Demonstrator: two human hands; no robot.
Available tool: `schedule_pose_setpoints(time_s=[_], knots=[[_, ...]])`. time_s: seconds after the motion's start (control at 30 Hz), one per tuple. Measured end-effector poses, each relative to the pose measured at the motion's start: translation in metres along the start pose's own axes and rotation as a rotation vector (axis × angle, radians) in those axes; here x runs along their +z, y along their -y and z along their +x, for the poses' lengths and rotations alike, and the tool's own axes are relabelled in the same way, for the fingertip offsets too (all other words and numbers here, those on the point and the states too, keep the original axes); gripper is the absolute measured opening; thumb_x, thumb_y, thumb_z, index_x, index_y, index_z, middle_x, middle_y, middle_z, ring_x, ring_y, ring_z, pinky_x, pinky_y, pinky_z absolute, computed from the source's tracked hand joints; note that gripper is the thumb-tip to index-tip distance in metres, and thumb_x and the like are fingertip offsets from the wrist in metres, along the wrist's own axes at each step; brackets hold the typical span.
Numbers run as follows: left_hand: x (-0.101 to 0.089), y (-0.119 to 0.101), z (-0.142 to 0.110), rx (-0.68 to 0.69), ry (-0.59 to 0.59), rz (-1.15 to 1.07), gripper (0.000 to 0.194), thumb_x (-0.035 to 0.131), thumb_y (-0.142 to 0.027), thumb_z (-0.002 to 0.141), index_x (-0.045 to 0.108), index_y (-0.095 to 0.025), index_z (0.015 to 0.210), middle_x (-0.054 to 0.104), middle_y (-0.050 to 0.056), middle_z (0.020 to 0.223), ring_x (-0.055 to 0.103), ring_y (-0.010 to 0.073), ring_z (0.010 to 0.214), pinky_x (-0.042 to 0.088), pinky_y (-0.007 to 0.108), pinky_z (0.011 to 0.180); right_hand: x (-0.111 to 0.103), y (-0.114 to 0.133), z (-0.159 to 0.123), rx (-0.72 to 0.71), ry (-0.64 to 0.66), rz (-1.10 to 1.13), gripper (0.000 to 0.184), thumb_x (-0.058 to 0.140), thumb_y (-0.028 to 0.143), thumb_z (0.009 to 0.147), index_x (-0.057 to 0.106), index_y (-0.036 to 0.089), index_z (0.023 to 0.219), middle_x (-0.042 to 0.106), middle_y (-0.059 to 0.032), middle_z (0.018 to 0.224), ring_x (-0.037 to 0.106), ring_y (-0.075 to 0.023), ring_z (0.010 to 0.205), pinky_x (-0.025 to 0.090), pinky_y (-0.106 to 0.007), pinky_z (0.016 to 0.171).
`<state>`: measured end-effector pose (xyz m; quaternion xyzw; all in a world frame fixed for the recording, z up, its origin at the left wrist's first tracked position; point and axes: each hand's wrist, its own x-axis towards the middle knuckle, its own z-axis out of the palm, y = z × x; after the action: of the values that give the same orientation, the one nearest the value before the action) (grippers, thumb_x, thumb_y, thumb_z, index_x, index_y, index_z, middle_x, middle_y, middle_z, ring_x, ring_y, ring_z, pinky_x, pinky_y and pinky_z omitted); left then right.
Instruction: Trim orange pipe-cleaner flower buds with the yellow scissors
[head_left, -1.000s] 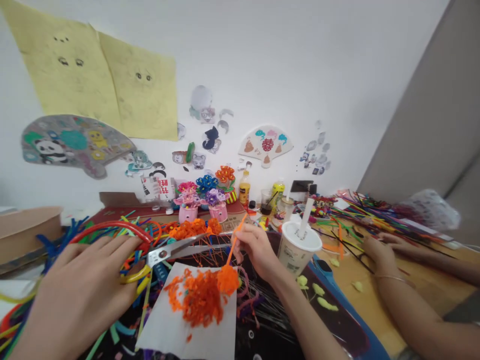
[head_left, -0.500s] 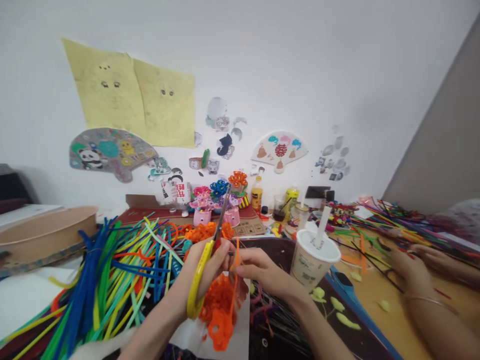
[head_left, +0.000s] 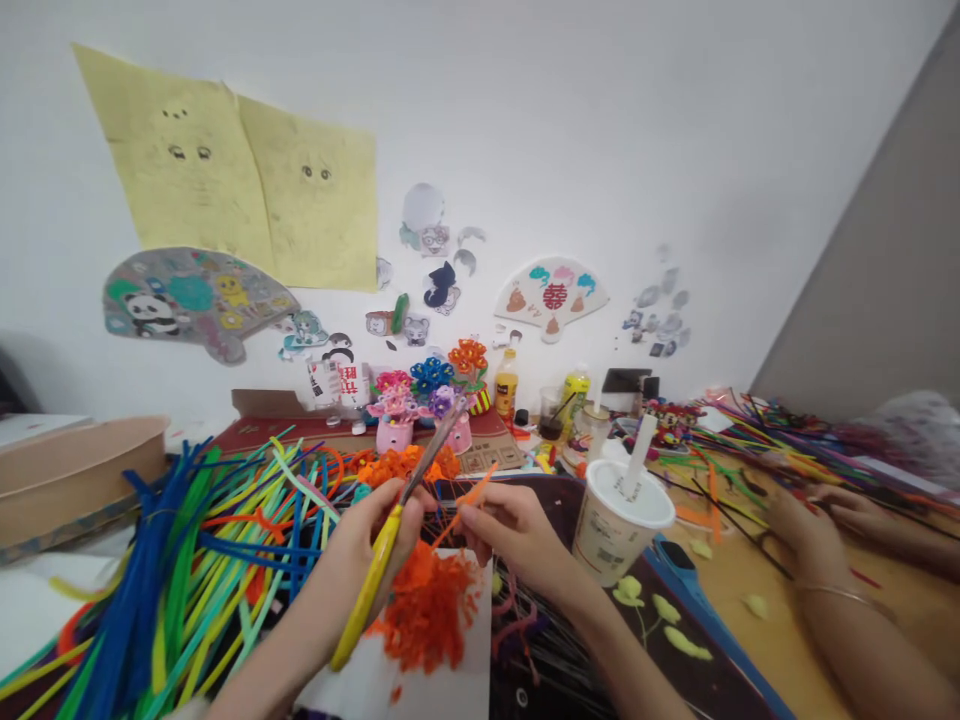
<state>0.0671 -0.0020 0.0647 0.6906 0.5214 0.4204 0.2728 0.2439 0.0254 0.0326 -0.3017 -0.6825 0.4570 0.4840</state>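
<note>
My left hand (head_left: 386,535) is closed around yellow-handled scissors (head_left: 379,565), whose blades point up and away to the right. My right hand (head_left: 517,525) pinches an orange pipe cleaner (head_left: 478,488) between thumb and fingers, its tip sticking up to the right. The fingers of both hands are close together, and what is between them is partly hidden. Below them, a bunch of fuzzy orange pieces (head_left: 431,612) shows above a sheet of white paper (head_left: 450,695); whether it hangs from the pipe cleaner or lies on the paper I cannot tell.
Many coloured pipe cleaners (head_left: 176,570) are heaped on the left. A lidded cup with a straw (head_left: 619,535) stands right of my right hand. Pipe-cleaner flowers in pink pots (head_left: 395,432) stand at the back. Another person's hands (head_left: 806,530) work at the right.
The orange pipe cleaner has swung from upright to slanting up right. The scissors tilt more, their handle lower and further left. The orange bunch below has shifted and is blurred.
</note>
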Motion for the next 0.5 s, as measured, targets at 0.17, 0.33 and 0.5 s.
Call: schedule_pose_setpoints(time_s=[0.17, 0.33, 0.5], knots=[[-0.009, 0.003, -0.006, -0.015, -0.11, 0.308, 0.027, 0.056, -0.052, 0.071, 0.046, -0.027, 0.071, 0.06, 0.002, 0.072, 0.058, 0.0265, 0.068, 0.04, 0.034, 0.063, -0.002, 0.0, 0.003, -0.069, -0.162, -0.065, 0.033, 0.057, 0.041, 0.088, 0.056, 0.017, 0.065, 0.051, 0.0028, 0.051, 0.048, -0.0111, 0.045, 0.037, -0.022, 0.045], [0.0, 0.001, -0.008, -0.073, 0.11, 0.616, 0.025, 0.046, -0.051, 0.076, 0.042, -0.028, 0.068, 0.064, 0.003, 0.069, 0.062, 0.0282, 0.066, 0.037, 0.031, 0.059, -0.005, -0.001, 0.003, -0.126, -0.252, -0.099, 0.028, 0.056, 0.034, 0.087, 0.054, 0.018, 0.064, 0.05, 0.0028, 0.054, 0.047, -0.0121, 0.049, 0.037, -0.024, 0.048], [0.005, 0.003, -0.006, -0.063, 0.176, 0.648, 0.021, 0.04, -0.046, 0.079, 0.048, -0.027, 0.077, 0.07, 0.007, 0.079, 0.066, 0.0305, 0.074, 0.04, 0.033, 0.064, -0.006, 0.0, 0.001, -0.146, -0.248, -0.104, 0.025, 0.055, 0.032, 0.088, 0.056, 0.018, 0.067, 0.051, 0.0022, 0.061, 0.048, -0.0121, 0.053, 0.038, -0.024, 0.051]])
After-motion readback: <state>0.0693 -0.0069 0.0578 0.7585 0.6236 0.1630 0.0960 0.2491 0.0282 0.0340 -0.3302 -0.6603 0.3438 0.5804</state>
